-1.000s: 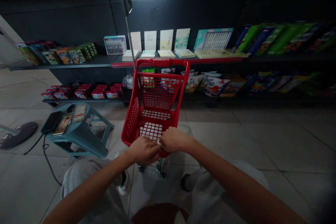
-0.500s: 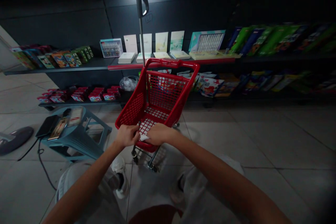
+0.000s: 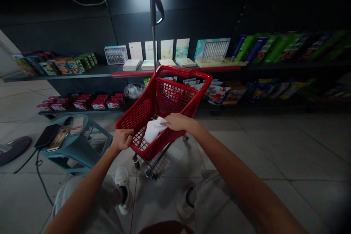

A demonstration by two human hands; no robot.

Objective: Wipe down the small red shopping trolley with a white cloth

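Note:
A small red plastic shopping cart (image 3: 149, 108) with lattice walls stands before me, its front end towards me and its handle at the far side. My left hand (image 3: 123, 139) is closed around the rim at the cart's near left corner. With my right hand (image 3: 178, 121), at the right-hand rim, I hold a white cloth (image 3: 154, 129). The cloth hangs crumpled inside the basket, against its right wall. A metal pole with a black grip (image 3: 154, 11) rises behind the cart's left side.
A blue-grey stool (image 3: 79, 144) with a black device and a phone-like object stands at the left. Behind the cart, a dark shelf (image 3: 93, 74) carries boxes, notebooks and marker sets; snack bags fill its right part. A cable (image 3: 41, 179) trails to the floor.
My hands have moved apart: the left along the rim to the left, the right up and to the right. More of the cloth shows now. The cart has turned slightly.

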